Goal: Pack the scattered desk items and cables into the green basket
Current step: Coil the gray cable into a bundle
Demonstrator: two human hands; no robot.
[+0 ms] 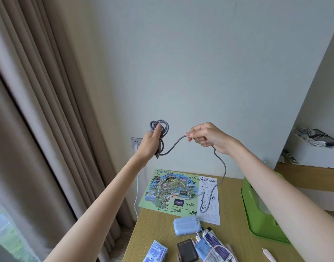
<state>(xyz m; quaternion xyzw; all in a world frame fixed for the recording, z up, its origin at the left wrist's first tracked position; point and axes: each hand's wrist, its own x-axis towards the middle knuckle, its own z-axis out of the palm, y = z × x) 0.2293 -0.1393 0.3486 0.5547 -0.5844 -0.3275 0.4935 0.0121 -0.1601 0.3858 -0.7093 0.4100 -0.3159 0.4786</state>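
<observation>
1. The left hand (150, 142), raised above the desk (236, 224), gripped coils of a grey cable (173, 147).
2. The right hand (206, 137) pinched the cable's slack, whose tail trailed onto a map sheet (173, 191).
3. The green basket (256, 214) sat at the desk's right.

A grey braided cable (172, 146), matt and cloth-covered, is running between the fingers of both hands. Below them a wood-grain desk (232, 214) is showing a smooth matt face, beside a glossy green plastic basket (256, 218) and a paper map (172, 191).
</observation>
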